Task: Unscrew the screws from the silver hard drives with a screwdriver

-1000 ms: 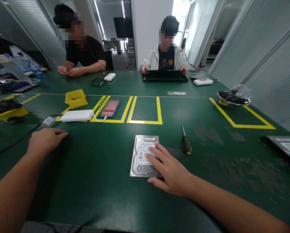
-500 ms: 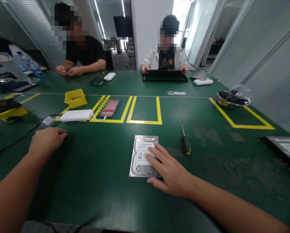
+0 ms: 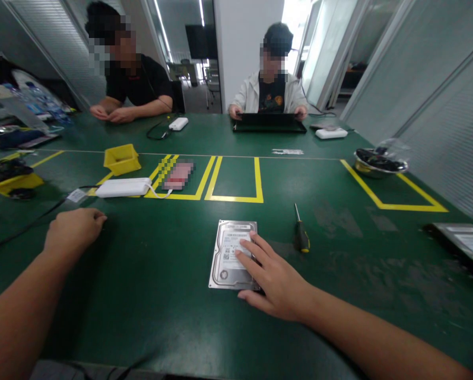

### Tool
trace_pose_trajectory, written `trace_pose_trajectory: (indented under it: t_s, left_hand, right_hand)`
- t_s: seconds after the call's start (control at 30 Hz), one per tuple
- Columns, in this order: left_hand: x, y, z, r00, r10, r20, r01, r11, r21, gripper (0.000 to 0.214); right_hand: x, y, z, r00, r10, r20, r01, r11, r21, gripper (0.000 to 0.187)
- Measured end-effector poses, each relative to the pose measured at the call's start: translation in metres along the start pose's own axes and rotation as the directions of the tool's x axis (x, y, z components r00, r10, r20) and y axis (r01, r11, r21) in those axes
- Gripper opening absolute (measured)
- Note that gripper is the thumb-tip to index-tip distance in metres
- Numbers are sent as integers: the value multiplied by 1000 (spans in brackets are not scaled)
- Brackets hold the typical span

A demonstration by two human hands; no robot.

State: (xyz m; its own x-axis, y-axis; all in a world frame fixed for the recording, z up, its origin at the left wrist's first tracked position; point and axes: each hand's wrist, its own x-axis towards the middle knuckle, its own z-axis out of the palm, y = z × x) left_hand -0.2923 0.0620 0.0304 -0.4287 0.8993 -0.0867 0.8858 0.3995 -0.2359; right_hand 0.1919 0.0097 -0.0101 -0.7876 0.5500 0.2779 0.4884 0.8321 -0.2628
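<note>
A silver hard drive [image 3: 223, 261] with a white label lies flat on the green table in front of me. My right hand [image 3: 274, 272] rests over its right side, fingers spread across the label and thumb by the near right corner. Beyond that hand, to the right, is a screwdriver [image 3: 302, 235] with a black and yellow handle, its tip pointing away. My left hand [image 3: 76, 227] is on the table at the left, its fingers curled together. Whatever those fingers may hold is hidden. A white power bank [image 3: 123, 187] lies just beyond it.
A phone [image 3: 178, 175] is cabled to the power bank, near a yellow bin [image 3: 121, 159]. At right are another hard drive [image 3: 464, 240] and a metal bowl [image 3: 381, 166] of dark parts. Across the table sit two people, one holding a black panel [image 3: 270, 124].
Both hands and the hard drive keep their places on the table. The whole view has shifted very slightly.
</note>
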Motion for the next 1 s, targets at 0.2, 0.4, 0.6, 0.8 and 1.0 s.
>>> trace_pose_trajectory:
  t_s: [0.2,0.4,0.6,0.8,1.0]
  left_hand:
    - [-1,8,-5,1000,3,31,-4,999,32,43]
    - [-14,37,-26,979,66,-192,-76,996,-49,49]
    - [-44,102,-58,872,254,-419,-384,885,-264,31]
    - [-76,170,-73,712,499,-494,-702,539,-466,26]
    - [-88,223,-71,540,688,-485,-770,171,-615,14]
  right_hand:
    - [-1,0,0,1000,-5,-12,5,1000,13,69]
    - [-1,0,1,1000,0,-22,0,1000,26,69]
    - [-1,0,1,1000,5,-9,-5,1000,23,70]
    - [-1,1,1,1000,8,-8,-7,999,48,69]
    - [-2,4,2,999,-3,-37,6,997,75,64]
